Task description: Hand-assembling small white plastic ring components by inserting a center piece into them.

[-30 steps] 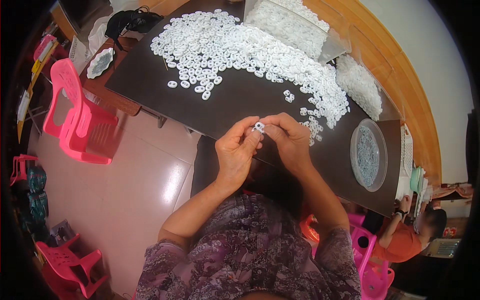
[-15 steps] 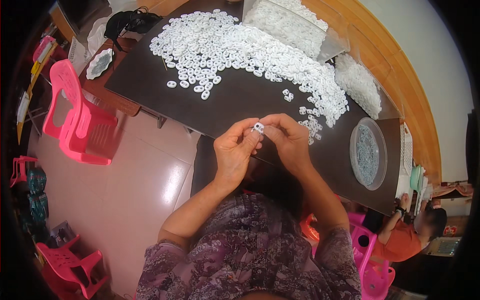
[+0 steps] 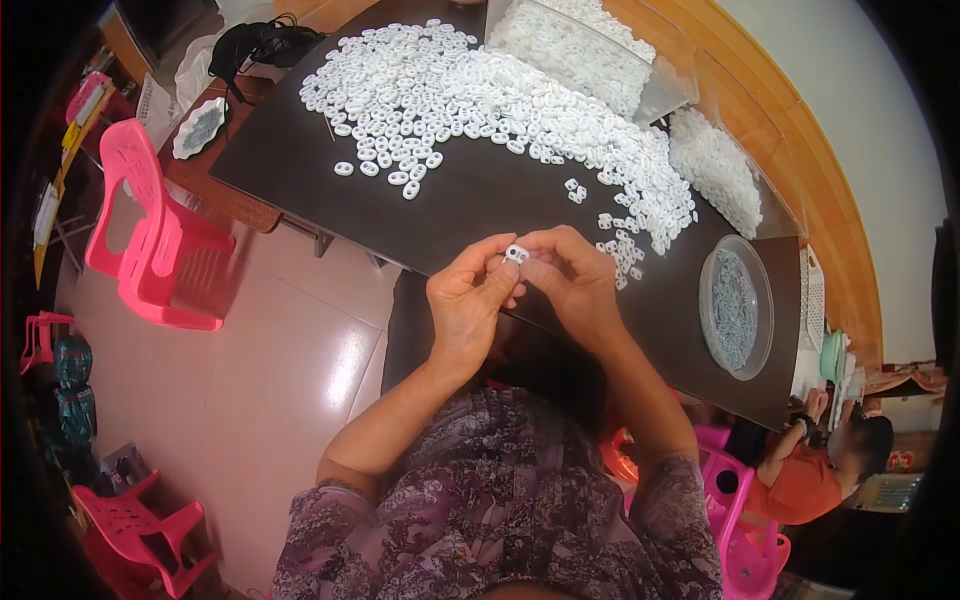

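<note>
Between my two hands, just over the near edge of the dark table (image 3: 420,225), is a small white plastic piece with two holes (image 3: 517,254). My left hand (image 3: 468,300) pinches it from the left with thumb and bent fingers. From the other side the thumb and forefinger of my right hand (image 3: 575,280) grip it as well. My fingertips cover its lower part. Many oval white two-holed pieces (image 3: 390,90) are heaped across the table ahead. A few smaller white pieces (image 3: 622,250) lie just right of my right hand.
A clear bin (image 3: 570,60) of white pieces stands at the back, with another white heap (image 3: 715,165) beside it. A round clear tub (image 3: 738,308) of small grey metal parts sits on the right. Pink chairs (image 3: 150,230) stand left; a person in orange (image 3: 800,485) is at far right.
The white piece has tilted slightly between my fingertips, and my right thumb has shifted a little. My arms stay where they were. The other person's hand at far right has moved slightly.
</note>
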### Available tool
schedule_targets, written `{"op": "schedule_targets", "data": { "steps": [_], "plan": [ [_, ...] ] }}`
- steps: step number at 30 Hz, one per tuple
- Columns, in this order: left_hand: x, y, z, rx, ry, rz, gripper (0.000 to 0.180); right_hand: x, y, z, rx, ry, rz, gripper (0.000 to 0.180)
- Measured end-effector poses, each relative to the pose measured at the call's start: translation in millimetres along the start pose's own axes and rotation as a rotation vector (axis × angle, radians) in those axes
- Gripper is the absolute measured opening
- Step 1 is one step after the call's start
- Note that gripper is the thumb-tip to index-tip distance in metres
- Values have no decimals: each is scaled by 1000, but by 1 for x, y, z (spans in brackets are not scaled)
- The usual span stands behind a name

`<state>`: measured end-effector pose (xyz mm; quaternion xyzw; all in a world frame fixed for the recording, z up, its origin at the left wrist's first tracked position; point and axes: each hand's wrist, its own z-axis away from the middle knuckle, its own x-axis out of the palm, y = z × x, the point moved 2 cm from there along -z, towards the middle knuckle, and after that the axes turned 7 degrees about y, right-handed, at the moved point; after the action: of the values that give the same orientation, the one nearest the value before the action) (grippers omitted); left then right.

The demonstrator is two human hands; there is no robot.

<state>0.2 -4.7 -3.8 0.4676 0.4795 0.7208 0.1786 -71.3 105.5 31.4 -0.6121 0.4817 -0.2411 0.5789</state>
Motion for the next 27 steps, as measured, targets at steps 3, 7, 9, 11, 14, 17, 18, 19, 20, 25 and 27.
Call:
{"op": "schedule_targets", "data": {
  "steps": [3,7,9,11,14,17,18,19,20,25,27],
  "plan": [
    [0,1,-1,16,-20,51,26,1,4,0,-32,-16,-20,19],
    [-2,1,-1,17,-41,32,27,0,2,0,-112,-13,4,23],
    [-2,1,-1,17,-43,19,28,0,3,1,-110,-11,-2,23],
    [-2,2,0,19,-38,5,27,0,4,3,-110,-9,-7,24],
    [-2,0,-2,26,-32,22,27,0,7,4,-47,-41,-90,31],
    [-3,-1,-3,10,-33,56,27,-1,7,4,-118,-32,2,33],
    [-3,-2,-3,9,-33,56,27,-1,7,4,-172,-25,41,34],
    [-3,-2,-3,1,-28,68,26,-1,7,4,-225,-18,80,35],
    [-4,-3,-4,-8,-24,81,26,-1,6,4,-224,-18,80,35],
    [2,4,-2,-44,18,85,25,0,6,3,-285,40,116,33],
    [2,4,-1,-39,19,72,25,1,6,4,-296,58,134,33]
  ]
}}
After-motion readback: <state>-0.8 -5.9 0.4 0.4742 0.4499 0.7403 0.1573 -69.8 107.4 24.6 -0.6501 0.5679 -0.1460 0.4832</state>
